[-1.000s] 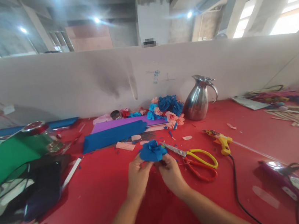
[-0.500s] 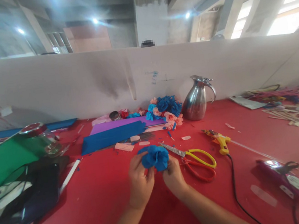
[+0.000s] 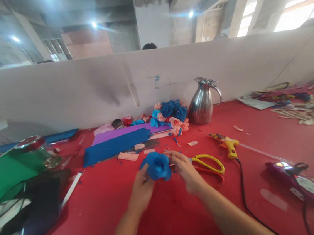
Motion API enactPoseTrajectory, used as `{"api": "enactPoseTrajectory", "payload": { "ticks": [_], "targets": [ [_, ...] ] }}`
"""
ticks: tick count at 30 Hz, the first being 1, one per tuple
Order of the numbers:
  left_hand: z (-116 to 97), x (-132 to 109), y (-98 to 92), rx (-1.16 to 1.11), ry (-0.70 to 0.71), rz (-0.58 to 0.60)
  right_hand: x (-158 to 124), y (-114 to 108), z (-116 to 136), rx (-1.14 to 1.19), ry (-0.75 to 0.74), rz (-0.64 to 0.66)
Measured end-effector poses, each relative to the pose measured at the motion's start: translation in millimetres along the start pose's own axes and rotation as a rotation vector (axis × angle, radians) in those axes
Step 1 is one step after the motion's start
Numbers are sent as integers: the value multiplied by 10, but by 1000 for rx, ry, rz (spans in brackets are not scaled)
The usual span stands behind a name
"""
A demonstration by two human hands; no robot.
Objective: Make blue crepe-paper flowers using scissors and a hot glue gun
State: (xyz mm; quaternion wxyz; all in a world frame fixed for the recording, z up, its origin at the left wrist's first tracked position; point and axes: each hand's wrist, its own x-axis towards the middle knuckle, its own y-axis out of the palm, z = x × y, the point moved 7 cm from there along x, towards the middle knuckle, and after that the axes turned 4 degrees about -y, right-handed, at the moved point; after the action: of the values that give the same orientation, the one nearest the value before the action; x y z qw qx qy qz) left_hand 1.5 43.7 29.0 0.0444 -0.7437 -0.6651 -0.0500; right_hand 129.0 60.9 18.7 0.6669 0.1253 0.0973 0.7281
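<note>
A blue paper flower (image 3: 158, 166) is held up over the red table, its petals spread toward me. My left hand (image 3: 142, 185) grips it from the left and below, with the fingertips partly behind the petals. On the flower's right edge, the bent fingers of my right hand (image 3: 184, 168) touch a petal. Scissors (image 3: 210, 163) with yellow and red handles lie just right of that hand, their blades mostly hidden by it. Farther right rests a yellow glue gun (image 3: 230, 148) with a black cord.
Blue paper (image 3: 117, 144), pink scraps and a bunch of paper flowers (image 3: 173, 111) lie at the back beside a metal jug (image 3: 201, 101). A purple power strip (image 3: 301, 185) is at right, a glass jar (image 3: 50, 156) and green sheet (image 3: 7, 173) at left.
My right hand has moved from beneath the flower up to its right edge, now covering the scissor blades. The flower has turned to show its centre. The whole view has shifted slightly.
</note>
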Motion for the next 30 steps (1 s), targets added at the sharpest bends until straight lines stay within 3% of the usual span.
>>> {"api": "enactPoseTrajectory", "payload": {
  "ticks": [3,8,17,24,30],
  "targets": [
    [-35,-12,99,39,-11,124,3,23,-15,184,221,99],
    [-43,19,108,132,-20,176,-10,29,72,202,183,120],
    [6,54,-46,110,-1,47,-21,61,116,251,126,110],
    [287,52,-95,-41,-150,39,-24,80,96,329,138,121],
    [284,43,-17,-263,-233,1,-21,71,98,333,146,108]
  ]
}}
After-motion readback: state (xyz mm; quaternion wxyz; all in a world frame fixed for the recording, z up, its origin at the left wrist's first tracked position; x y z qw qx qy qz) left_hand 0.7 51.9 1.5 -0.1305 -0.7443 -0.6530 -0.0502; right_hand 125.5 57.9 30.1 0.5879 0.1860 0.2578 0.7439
